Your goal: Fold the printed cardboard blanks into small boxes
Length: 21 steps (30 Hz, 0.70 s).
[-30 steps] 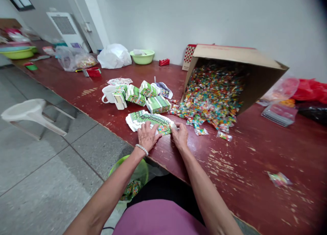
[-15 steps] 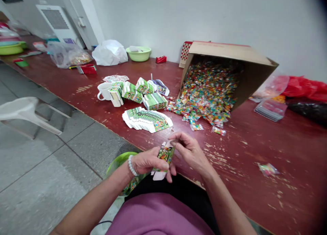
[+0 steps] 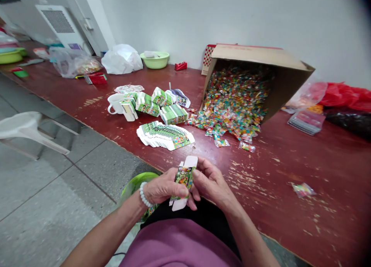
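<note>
Pinched between the left hand [image 3: 164, 187] and right hand [image 3: 213, 182], one small carton [image 3: 182, 177] at lower centre has open end flaps; mid-frame, fanned cartons [image 3: 164, 135] lie flat, seemingly unfilled.

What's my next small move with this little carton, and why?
Probably fold in the upper flap of the small printed carton: it stands open, your right hand has its fingers beside it, and your left hand grips the carton's body.
</note>
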Each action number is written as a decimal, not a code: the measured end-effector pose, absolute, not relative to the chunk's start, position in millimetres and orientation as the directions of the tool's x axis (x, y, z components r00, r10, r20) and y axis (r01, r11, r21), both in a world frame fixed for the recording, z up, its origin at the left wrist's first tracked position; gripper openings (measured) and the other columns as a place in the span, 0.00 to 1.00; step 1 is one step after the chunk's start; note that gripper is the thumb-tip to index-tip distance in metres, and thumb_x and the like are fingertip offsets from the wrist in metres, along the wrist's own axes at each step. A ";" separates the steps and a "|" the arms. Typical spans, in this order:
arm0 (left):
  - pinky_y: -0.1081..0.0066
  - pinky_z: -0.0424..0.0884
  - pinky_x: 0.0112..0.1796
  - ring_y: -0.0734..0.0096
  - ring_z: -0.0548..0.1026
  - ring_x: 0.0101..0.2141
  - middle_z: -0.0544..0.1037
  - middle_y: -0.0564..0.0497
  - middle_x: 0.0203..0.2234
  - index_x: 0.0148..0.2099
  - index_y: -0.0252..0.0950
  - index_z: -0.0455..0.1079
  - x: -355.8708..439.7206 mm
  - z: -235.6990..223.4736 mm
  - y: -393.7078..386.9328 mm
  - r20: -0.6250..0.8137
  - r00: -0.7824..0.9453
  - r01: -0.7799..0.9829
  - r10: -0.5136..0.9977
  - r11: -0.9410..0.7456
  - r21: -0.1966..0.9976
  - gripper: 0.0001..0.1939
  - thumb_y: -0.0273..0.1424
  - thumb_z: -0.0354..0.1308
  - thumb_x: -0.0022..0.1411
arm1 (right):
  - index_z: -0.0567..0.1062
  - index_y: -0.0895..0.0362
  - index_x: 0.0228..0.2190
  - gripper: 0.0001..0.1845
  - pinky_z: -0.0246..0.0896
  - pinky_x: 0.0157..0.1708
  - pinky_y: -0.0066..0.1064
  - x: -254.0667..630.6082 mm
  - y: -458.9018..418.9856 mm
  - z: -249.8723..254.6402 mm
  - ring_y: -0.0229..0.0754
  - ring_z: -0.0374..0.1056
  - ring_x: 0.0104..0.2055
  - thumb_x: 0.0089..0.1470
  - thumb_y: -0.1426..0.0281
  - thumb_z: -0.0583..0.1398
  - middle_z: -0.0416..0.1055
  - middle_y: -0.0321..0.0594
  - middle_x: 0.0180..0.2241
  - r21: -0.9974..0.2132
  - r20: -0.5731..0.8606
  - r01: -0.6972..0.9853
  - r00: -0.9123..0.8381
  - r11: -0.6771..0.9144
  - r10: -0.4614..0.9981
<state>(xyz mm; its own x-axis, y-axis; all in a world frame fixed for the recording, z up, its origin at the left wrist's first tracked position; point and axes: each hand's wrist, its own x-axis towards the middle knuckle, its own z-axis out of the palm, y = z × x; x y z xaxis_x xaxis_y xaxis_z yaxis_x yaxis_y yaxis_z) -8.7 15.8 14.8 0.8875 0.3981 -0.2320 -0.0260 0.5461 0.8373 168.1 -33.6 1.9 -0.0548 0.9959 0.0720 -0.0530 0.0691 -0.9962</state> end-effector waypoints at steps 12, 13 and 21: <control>0.70 0.70 0.35 0.65 0.76 0.28 0.80 0.46 0.24 0.32 0.30 0.79 -8.5 17.1 18.0 -0.250 0.886 0.058 0.391 0.440 0.896 0.15 0.39 0.68 0.50 | 0.71 0.55 0.41 0.11 0.64 0.40 0.36 163.6 -48.3 35.7 0.45 0.67 0.41 0.55 0.76 0.57 0.69 0.44 0.41 -0.670 0.425 0.643 -0.079 0.371 0.902; 0.70 0.70 0.35 0.66 0.76 0.28 0.80 0.47 0.23 0.32 0.30 0.79 -7.9 19.1 18.1 -0.245 0.890 0.060 0.384 0.434 0.899 0.14 0.39 0.68 0.50 | 0.71 0.55 0.41 0.11 0.63 0.38 0.34 164.7 -48.3 36.2 0.44 0.67 0.39 0.54 0.76 0.57 0.69 0.43 0.41 -0.672 0.404 0.644 -0.094 0.365 0.910; 0.72 0.71 0.30 0.67 0.78 0.25 0.81 0.47 0.29 0.38 0.33 0.77 -12.8 20.6 21.0 -0.357 0.870 0.183 0.340 0.450 0.874 0.20 0.41 0.70 0.47 | 0.68 0.55 0.31 0.09 0.57 0.28 0.25 178.7 -47.7 37.9 0.34 0.63 0.26 0.49 0.80 0.58 0.69 0.33 0.30 -0.787 0.328 0.471 -0.231 0.400 0.916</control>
